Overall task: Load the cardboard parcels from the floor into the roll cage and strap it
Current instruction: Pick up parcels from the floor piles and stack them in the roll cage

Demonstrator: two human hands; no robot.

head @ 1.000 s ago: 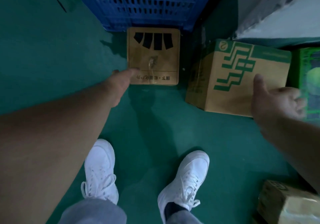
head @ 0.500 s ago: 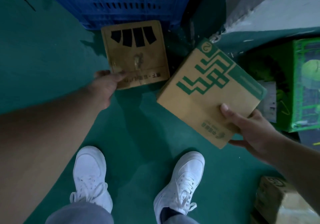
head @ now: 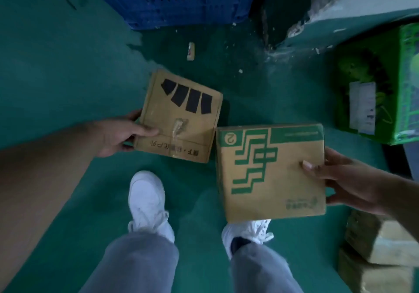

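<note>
My left hand [head: 122, 134] pinches the near corner of the flat parcel [head: 181, 115], with the thumb on top. My right hand [head: 344, 183] grips the side of the printed parcel [head: 269, 172], thumb above and fingers below. Both parcels seem lifted off the floor [head: 56, 77], just beside each other. I judge the task is near its start: nothing is loaded and nothing strapped. More parcels [head: 381, 242] wait at my right, cut off by the edge. The roll cage and strap are not in view. The green box [head: 385, 88] is too dim to read.
</note>
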